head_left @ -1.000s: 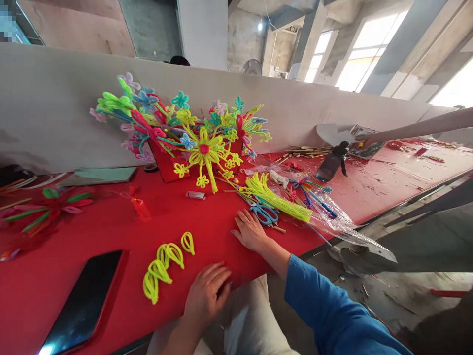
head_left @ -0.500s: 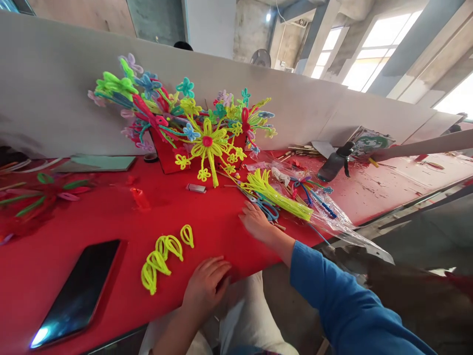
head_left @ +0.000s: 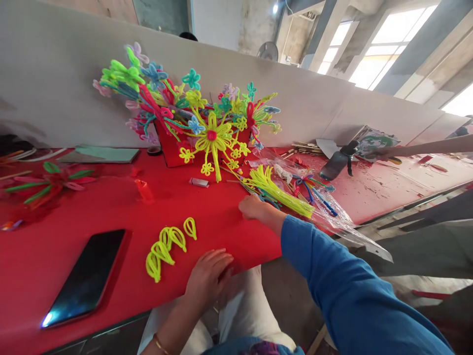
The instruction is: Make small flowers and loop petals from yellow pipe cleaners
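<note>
My right hand (head_left: pixel 253 206) is closed low over the red tabletop, its fingers curled inward. What it holds, if anything, is hidden. Just behind it lies a bundle of yellow pipe cleaners (head_left: pixel 283 195), with blue-handled scissors (head_left: pixel 271 198) partly covered by the bundle and my wrist. My left hand (head_left: pixel 209 272) rests at the table's front edge, holding nothing, with its fingers stretched out. To its left lie several yellow pipe-cleaner loops (head_left: pixel 162 252) shaped like petals. At the back, a large yellow pipe-cleaner flower (head_left: pixel 212 135) stands out from a colourful bunch in a red box (head_left: pixel 173 150).
A black phone (head_left: pixel 86 276) lies at the left, near a pink and green flower (head_left: pixel 55 183). An orange-red roll (head_left: pixel 143 189) and a small white-and-grey item (head_left: pixel 198 182) lie mid-table. Rightward are clear plastic wrap (head_left: pixel 342 219), a dark bottle (head_left: pixel 338 161) and another person's arm (head_left: pixel 424 148).
My right hand has drawn its spread fingers together into a closed shape beside the scissors. My left hand stays by the table edge. The view has shifted slightly.
</note>
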Action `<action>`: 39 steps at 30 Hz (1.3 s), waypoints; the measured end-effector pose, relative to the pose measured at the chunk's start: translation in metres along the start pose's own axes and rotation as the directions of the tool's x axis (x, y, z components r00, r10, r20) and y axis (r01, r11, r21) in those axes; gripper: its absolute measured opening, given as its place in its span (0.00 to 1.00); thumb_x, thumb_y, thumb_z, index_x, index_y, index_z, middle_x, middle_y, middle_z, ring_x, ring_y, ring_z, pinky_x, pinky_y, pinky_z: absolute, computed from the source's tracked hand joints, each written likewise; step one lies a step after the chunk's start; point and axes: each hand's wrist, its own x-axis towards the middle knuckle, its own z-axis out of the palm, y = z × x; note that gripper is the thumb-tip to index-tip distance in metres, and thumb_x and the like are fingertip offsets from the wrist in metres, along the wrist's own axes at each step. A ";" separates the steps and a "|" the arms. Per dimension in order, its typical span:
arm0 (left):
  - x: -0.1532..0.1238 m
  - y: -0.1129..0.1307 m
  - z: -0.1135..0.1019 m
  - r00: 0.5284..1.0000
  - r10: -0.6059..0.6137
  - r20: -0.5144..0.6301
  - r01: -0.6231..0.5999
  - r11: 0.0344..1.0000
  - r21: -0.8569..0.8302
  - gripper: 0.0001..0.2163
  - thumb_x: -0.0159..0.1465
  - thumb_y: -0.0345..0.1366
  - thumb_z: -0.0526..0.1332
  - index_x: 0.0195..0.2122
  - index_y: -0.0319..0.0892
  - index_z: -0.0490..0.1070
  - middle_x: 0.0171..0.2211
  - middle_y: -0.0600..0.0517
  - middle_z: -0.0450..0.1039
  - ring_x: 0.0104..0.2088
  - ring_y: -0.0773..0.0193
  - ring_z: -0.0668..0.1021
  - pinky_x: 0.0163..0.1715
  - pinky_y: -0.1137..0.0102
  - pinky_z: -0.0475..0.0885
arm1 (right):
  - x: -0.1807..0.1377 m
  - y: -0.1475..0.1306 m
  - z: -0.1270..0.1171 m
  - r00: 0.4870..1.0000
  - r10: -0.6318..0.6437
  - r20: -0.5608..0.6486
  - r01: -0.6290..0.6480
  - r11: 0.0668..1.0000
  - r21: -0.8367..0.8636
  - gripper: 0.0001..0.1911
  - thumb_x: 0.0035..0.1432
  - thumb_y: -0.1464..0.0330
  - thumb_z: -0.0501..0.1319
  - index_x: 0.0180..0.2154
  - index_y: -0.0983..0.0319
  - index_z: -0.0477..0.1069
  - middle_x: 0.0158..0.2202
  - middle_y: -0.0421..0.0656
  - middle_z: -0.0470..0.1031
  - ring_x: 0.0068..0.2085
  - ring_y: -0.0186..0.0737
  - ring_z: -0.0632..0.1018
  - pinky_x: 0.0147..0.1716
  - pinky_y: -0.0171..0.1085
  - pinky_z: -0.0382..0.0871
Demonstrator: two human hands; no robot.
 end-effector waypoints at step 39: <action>-0.004 -0.002 0.005 1.000 -0.026 0.016 0.026 0.998 -0.050 0.09 0.56 0.30 0.56 0.38 0.43 0.70 0.38 0.51 0.77 0.42 0.58 0.75 0.44 0.60 0.68 | 0.005 -0.004 0.007 0.997 0.070 0.027 -0.072 0.995 0.074 0.13 0.58 0.66 0.55 0.43 0.67 0.65 0.43 0.46 0.68 0.42 0.40 0.72 0.40 0.44 0.67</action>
